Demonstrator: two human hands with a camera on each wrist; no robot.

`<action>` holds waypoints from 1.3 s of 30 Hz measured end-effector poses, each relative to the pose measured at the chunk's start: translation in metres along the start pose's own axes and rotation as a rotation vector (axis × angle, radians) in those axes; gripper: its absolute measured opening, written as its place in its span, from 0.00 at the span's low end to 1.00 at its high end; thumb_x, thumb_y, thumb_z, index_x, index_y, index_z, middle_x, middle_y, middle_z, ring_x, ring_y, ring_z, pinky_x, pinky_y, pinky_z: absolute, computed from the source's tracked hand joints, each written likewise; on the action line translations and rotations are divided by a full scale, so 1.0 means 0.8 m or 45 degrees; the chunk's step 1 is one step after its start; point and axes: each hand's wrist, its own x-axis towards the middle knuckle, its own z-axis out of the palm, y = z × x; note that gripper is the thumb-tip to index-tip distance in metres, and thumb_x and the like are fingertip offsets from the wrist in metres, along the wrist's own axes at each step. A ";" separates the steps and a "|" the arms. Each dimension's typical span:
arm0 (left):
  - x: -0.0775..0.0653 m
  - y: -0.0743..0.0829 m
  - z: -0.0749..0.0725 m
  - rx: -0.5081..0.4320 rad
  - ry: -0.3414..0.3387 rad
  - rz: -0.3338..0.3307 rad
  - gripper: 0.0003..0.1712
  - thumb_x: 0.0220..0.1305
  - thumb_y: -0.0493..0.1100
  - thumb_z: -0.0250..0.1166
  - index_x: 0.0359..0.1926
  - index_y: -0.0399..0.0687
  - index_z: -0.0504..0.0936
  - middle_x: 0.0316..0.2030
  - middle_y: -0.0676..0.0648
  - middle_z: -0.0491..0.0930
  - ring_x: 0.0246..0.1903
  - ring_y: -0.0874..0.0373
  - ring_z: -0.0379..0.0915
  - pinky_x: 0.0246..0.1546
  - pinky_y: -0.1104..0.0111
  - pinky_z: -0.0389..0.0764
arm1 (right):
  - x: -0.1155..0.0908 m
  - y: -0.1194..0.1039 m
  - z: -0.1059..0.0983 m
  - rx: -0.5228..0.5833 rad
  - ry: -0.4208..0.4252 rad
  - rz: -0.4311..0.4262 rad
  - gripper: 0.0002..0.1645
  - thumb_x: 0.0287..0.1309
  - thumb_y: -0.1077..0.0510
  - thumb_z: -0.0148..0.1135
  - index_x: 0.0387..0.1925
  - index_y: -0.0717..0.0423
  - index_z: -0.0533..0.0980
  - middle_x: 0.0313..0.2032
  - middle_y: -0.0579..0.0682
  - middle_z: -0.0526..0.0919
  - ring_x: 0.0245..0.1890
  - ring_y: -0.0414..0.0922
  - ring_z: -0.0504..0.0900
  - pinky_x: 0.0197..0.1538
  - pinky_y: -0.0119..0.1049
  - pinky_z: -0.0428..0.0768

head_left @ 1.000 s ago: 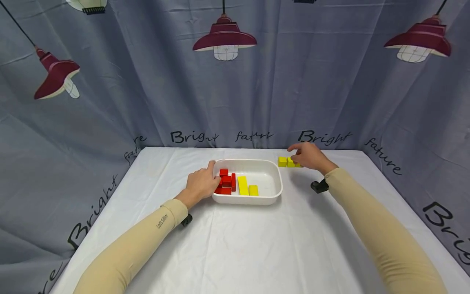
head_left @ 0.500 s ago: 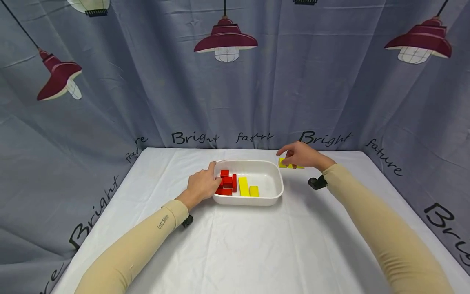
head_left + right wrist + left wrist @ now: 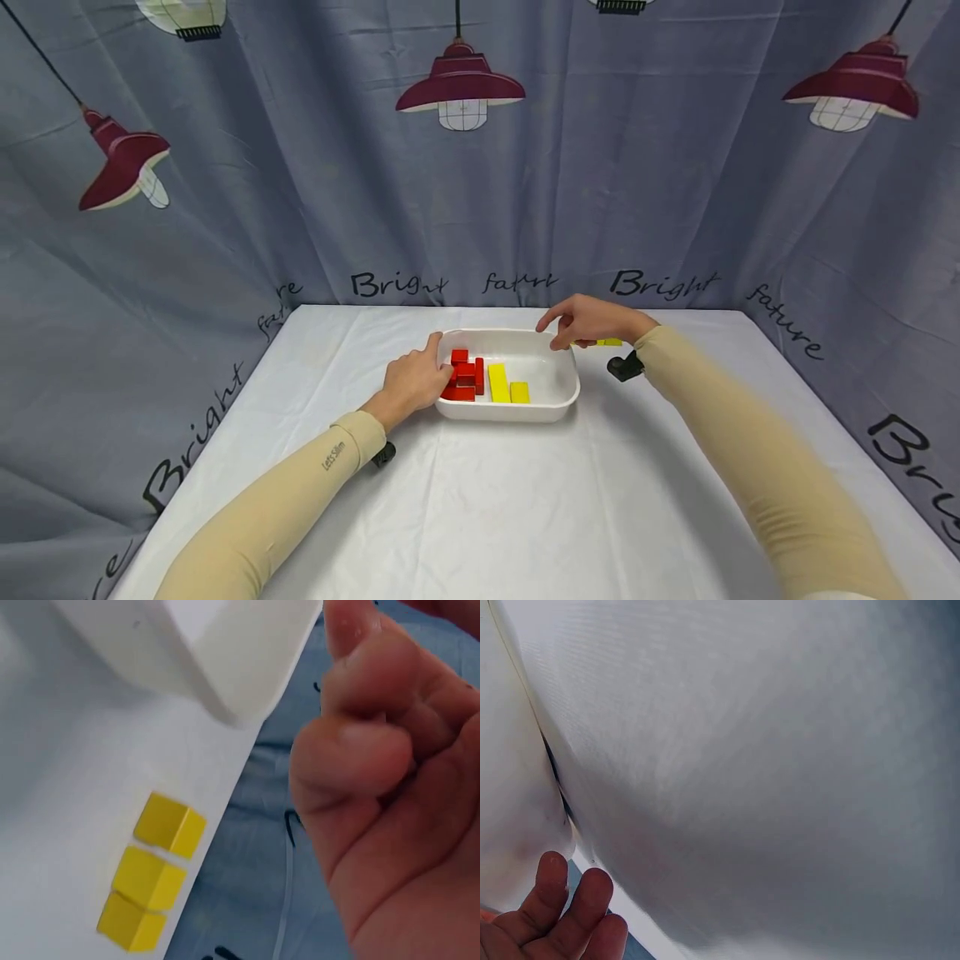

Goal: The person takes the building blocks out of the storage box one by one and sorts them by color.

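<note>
A white tray (image 3: 517, 412) lies on the table with several red blocks (image 3: 466, 375) on its left side. A long yellow block (image 3: 498, 383) and a shorter yellow block (image 3: 519, 392) lie beside them. My left hand (image 3: 411, 379) grips the tray's left rim, thumb inside; in the left wrist view its fingers (image 3: 589, 900) are outside the wall. At the tray's far right corner is my right hand (image 3: 594, 318), index finger and thumb apart with nothing seen between. In the right wrist view its other fingers are bent, and three yellow cubes (image 3: 148, 877) stand in a row on the table.
A white cloth covers the table (image 3: 517, 500), whose far edge runs close behind the cubes and tray. Grey-blue curtains (image 3: 510, 192) with printed lamps and lettering hang at the back and sides.
My right hand has moved left from over the row of yellow cubes to the tray's far right corner. The left hand and the tray stay in place.
</note>
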 end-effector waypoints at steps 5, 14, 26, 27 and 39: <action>-0.001 -0.001 0.002 -0.001 0.010 0.006 0.37 0.69 0.56 0.51 0.76 0.54 0.56 0.44 0.40 0.86 0.34 0.47 0.82 0.38 0.54 0.81 | 0.011 -0.014 0.011 0.048 -0.084 -0.049 0.24 0.59 0.59 0.68 0.58 0.54 0.79 0.24 0.55 0.75 0.17 0.43 0.64 0.26 0.34 0.66; -0.003 -0.002 0.001 -0.015 -0.001 -0.010 0.38 0.69 0.56 0.52 0.76 0.54 0.56 0.42 0.42 0.85 0.31 0.49 0.79 0.38 0.55 0.81 | 0.036 -0.026 0.029 0.077 -0.216 -0.073 0.26 0.57 0.59 0.69 0.58 0.56 0.79 0.22 0.48 0.73 0.21 0.45 0.67 0.35 0.36 0.70; -0.001 -0.001 0.003 -0.018 -0.004 -0.009 0.37 0.69 0.56 0.52 0.76 0.54 0.55 0.36 0.44 0.84 0.27 0.52 0.77 0.35 0.57 0.80 | 0.061 -0.020 0.051 0.029 -0.373 -0.039 0.19 0.58 0.60 0.67 0.52 0.52 0.82 0.25 0.46 0.79 0.27 0.44 0.73 0.32 0.34 0.69; -0.001 -0.001 0.003 -0.016 -0.005 -0.010 0.37 0.69 0.56 0.52 0.76 0.54 0.56 0.36 0.45 0.84 0.27 0.52 0.76 0.35 0.58 0.80 | 0.063 -0.017 0.054 0.031 -0.388 -0.039 0.19 0.57 0.60 0.67 0.52 0.52 0.82 0.25 0.46 0.79 0.26 0.44 0.73 0.31 0.34 0.68; 0.000 -0.002 0.001 -0.008 0.012 0.001 0.36 0.69 0.55 0.52 0.75 0.56 0.56 0.36 0.43 0.85 0.28 0.50 0.78 0.33 0.57 0.80 | 0.075 -0.008 0.070 -0.051 -0.483 -0.021 0.17 0.55 0.60 0.68 0.49 0.49 0.85 0.25 0.44 0.80 0.24 0.41 0.73 0.29 0.33 0.67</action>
